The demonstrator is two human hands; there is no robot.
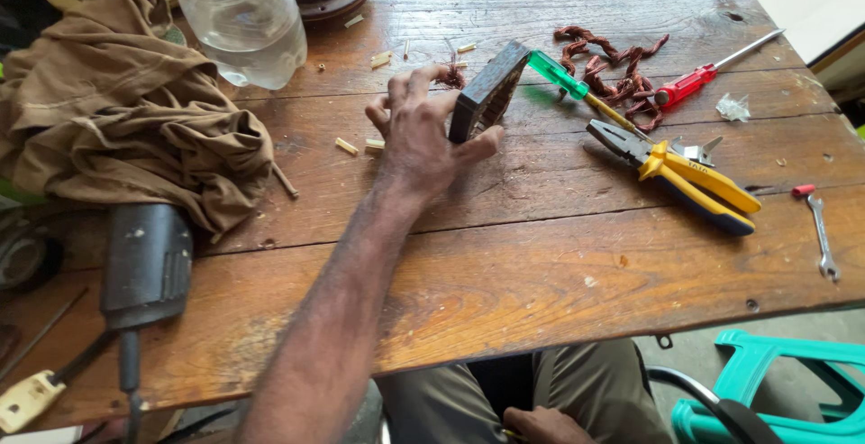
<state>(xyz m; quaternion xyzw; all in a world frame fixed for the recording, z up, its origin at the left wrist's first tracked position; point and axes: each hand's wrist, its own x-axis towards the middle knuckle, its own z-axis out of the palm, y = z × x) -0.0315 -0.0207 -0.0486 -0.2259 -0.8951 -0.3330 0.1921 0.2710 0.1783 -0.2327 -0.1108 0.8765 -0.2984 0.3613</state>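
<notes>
My left hand (416, 133) reaches across the wooden table (541, 264) and grips a dark rectangular laminated metal block (488, 91), which stands tilted on its edge. Fingers wrap its left side and the thumb presses its lower right corner. A green-handled screwdriver (560, 76) lies with its handle end touching the block's top right. Reddish copper wire (622, 70) is tangled just beyond it. My right hand (545, 426) rests low on my lap at the bottom edge, fingers curled; whether it holds anything is unclear.
Yellow-and-blue pliers (689, 181), a red-handled screwdriver (687, 86) and a small spanner (822, 238) lie to the right. A clear plastic bottle (241, 20), brown cloth (117, 110) and a black power tool (144, 264) sit at the left. A teal plastic chair (775, 390) stands at the lower right.
</notes>
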